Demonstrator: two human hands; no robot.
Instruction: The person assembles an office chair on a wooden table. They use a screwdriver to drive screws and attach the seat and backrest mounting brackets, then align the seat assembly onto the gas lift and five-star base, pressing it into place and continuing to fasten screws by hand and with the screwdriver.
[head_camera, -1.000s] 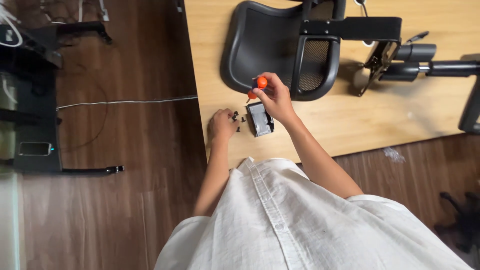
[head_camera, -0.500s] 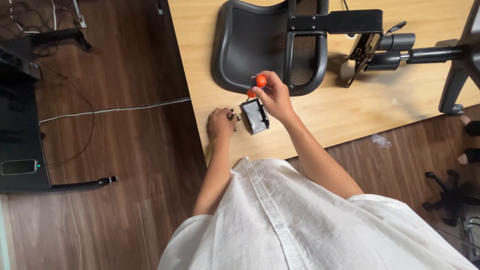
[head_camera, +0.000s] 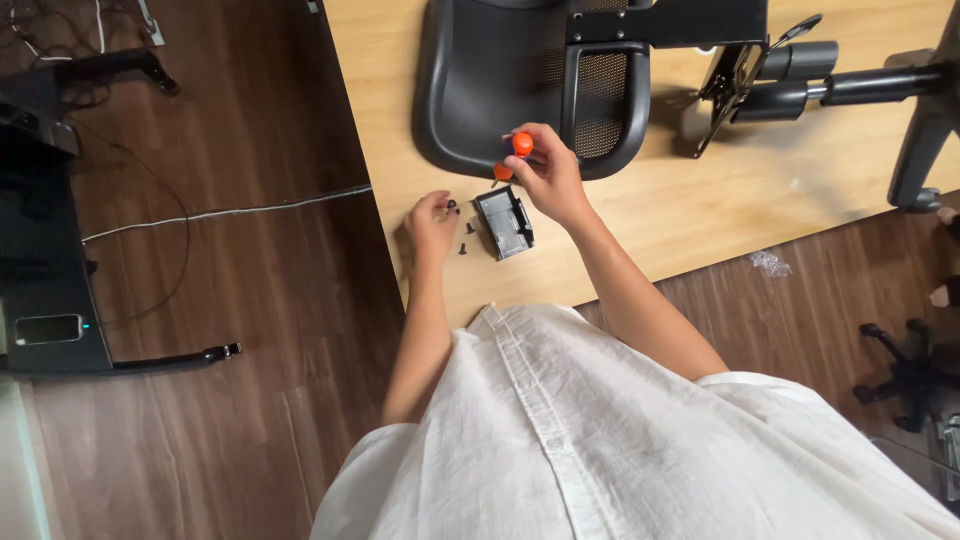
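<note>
orange-handled screwdriver (head_camera: 518, 150): light, rigid; right hand (head_camera: 548, 178) closed round the handle, the best hold. left hand (head_camera: 432, 218) pinches a small black screw (head_camera: 452, 205), slippery, beside a black plastic bracket (head_camera: 504, 222).

Light was even and soft over my table (head_camera: 700, 210). Faint shadows fell left of my hands. The floor (head_camera: 250, 300) stayed dimmer. Slight blur at the edges; no glare.
</note>
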